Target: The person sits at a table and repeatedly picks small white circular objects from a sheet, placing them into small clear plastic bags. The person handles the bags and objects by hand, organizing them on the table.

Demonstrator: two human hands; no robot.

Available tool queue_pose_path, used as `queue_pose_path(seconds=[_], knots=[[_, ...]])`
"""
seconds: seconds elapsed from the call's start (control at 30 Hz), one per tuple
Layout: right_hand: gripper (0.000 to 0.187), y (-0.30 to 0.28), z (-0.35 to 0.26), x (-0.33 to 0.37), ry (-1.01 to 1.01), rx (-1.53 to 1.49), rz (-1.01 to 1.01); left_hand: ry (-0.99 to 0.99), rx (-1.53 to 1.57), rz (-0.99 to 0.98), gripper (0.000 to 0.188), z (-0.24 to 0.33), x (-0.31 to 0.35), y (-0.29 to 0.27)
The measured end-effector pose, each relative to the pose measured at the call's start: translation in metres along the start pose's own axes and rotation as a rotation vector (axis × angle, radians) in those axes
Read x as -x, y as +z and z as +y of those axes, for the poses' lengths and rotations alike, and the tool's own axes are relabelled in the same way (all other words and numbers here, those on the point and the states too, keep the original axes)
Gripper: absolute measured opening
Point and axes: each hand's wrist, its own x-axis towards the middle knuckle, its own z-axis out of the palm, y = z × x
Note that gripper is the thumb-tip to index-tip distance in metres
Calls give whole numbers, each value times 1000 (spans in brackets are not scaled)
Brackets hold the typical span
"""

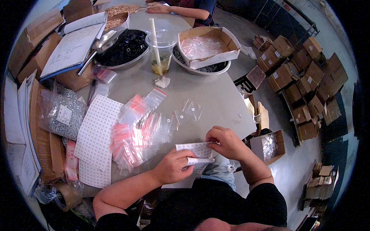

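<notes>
My left hand is closed around a folded white sticker sheet with rows of small printed labels, held over the table's front edge. My right hand pinches at the sheet's upper right corner; whether a loose label is between its fingertips is too small to tell. Just beyond my left hand spreads a pile of clear zip bags with red strips. Two small zip bags, each bearing a round white label, lie apart from the pile. More sticker sheets lie flat to the left.
A plastic cup with a straw stands between a bowl of black parts and a bowl carrying a cardboard tray of bags. A bag of screws sits at left. Another person's arm rests across the table. Cardboard boxes line the right.
</notes>
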Motion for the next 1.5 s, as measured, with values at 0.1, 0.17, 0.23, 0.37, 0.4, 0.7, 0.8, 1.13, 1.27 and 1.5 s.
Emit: queue_pose_path(seconds=[0.1,0.17,0.23,0.37,0.4,0.7,0.8,1.13,1.27,1.5], knots=[[15,0,1,1,-4,12,11,-25,5,4,17,0,0,0],[14,0,1,1,-43,51,25,-72,19,22,17,-1,2,2],[13,0,2,2,-118,115,42,-93,26,18,18,-1,2,1],[9,3,5,1,-198,167,39,-115,3,19,19,-2,2,1],[8,3,6,0,-206,162,31,-123,4,22,18,-3,2,1],[13,-23,35,-52,-55,-286,-209,-310,84,80,18,0,0,-1],[13,-16,39,-86,-2,-117,-85,-271,62,78,18,-2,0,-3],[19,-13,43,-117,-26,261,102,-243,47,80,17,-6,3,0],[21,4,30,-118,-18,146,-122,-242,39,62,19,-11,7,3],[17,11,7,-120,-74,359,-14,-243,64,56,20,-9,7,2]])
